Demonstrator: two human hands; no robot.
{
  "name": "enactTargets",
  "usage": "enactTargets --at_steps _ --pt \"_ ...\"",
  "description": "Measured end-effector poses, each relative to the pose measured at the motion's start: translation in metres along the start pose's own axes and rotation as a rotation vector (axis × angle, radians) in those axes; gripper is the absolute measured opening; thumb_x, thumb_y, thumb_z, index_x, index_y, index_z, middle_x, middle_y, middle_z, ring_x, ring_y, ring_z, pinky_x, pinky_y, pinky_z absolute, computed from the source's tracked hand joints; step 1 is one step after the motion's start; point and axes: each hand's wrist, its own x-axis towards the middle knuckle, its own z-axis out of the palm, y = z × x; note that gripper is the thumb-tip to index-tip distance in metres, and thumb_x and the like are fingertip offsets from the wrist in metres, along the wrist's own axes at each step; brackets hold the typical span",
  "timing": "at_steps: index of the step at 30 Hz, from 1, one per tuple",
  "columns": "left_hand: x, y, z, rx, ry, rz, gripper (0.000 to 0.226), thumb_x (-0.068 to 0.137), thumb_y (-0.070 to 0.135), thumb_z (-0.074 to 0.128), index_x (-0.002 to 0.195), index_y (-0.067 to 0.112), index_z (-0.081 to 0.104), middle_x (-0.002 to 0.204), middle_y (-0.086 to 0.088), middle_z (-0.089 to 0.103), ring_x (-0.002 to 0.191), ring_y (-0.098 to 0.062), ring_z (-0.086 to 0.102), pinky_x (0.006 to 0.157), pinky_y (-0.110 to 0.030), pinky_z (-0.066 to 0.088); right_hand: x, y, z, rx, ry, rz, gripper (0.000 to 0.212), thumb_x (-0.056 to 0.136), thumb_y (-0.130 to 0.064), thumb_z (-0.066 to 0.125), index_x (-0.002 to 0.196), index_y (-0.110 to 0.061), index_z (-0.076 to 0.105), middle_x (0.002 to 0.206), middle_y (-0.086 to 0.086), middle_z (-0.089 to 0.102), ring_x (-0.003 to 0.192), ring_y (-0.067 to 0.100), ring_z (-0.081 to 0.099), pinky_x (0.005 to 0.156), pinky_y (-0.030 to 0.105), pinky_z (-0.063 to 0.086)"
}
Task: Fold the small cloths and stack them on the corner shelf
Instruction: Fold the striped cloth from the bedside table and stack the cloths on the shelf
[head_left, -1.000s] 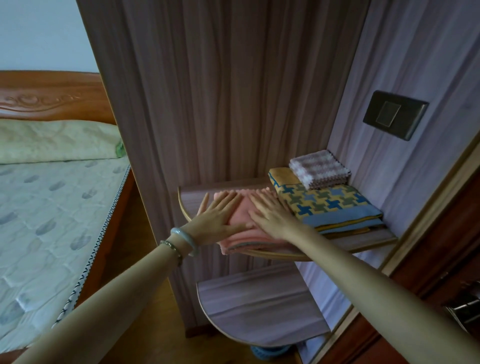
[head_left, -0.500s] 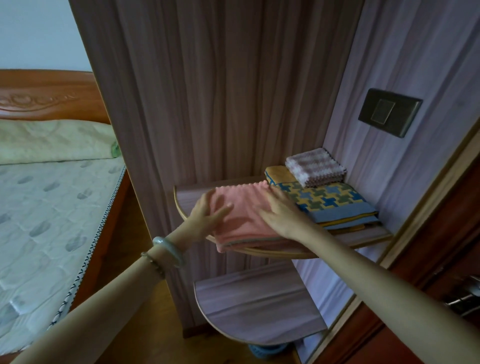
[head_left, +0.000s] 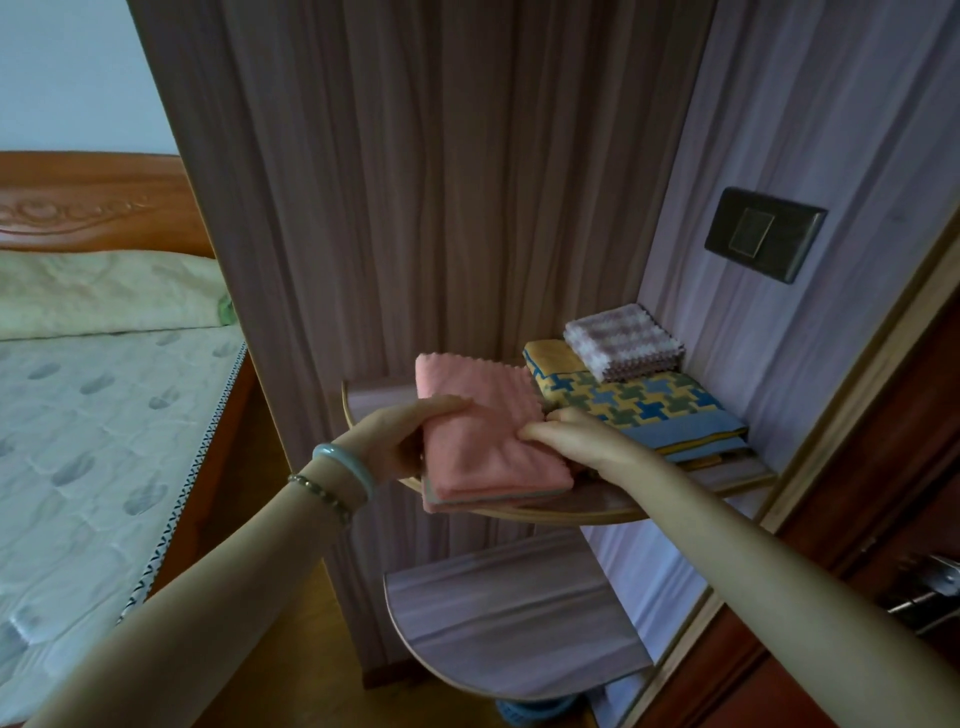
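A folded pink cloth is lifted just above the left part of the corner shelf. My left hand grips its left edge, thumb on top. My right hand pinches its right edge. To the right on the same shelf lies a folded yellow-and-blue patterned cloth. A small folded pink-and-white striped cloth sits on top of the patterned one, in the back corner.
A lower corner shelf juts out below. Wood-grain panels close the corner, with a dark wall switch on the right one. A bed with a wooden headboard stands to the left. A dark wooden door frame runs down the right.
Both hands went from pressing flat on the pink cloth to gripping its edges. The cloth has risen off the shelf and tilted.
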Motion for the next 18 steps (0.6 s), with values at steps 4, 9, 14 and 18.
enactTargets --at_steps 4,9,14,18 --pt "-0.008 0.008 0.016 -0.018 -0.077 0.130 0.041 0.087 0.022 0.063 0.122 0.002 0.057 0.110 -0.015 0.070 0.097 -0.025 0.070 0.072 -0.031 0.058 -0.007 -0.002 -0.008 0.267 -0.094 0.005 0.015 0.082 -0.029 0.070 0.096 -0.023 0.068 0.088 -0.007 0.070 0.083 0.010 0.065 0.070 0.021 0.049" --pt "-0.003 0.035 0.032 -0.019 -0.172 0.127 0.047 0.083 0.032 0.064 0.119 0.001 0.058 0.106 -0.020 0.070 0.095 -0.030 0.069 0.083 -0.041 0.055 -0.014 -0.004 -0.036 0.830 -0.132 0.051 0.028 0.082 -0.030 0.068 0.105 -0.014 0.070 0.096 0.004 0.075 0.086 0.018 0.071 0.086 0.034 0.053" --pt "0.025 0.063 0.065 0.041 -0.311 0.148 0.037 0.087 0.034 0.056 0.110 0.005 0.060 0.086 -0.014 0.073 0.076 -0.026 0.071 0.072 -0.039 0.055 -0.025 0.003 -0.063 1.120 -0.003 0.010 0.032 0.076 -0.037 0.066 0.096 -0.013 0.075 0.101 0.009 0.073 0.087 0.022 0.071 0.081 0.037 0.051" --pt "0.059 0.077 0.095 0.088 -0.444 0.075 0.038 0.086 0.035 0.057 0.110 0.005 0.061 0.083 -0.014 0.072 0.072 -0.025 0.071 0.065 -0.034 0.059 -0.026 0.012 -0.090 1.186 0.261 0.018 0.022 0.085 -0.034 0.064 0.091 -0.014 0.072 0.087 0.007 0.074 0.077 0.020 0.071 0.079 0.034 0.052"
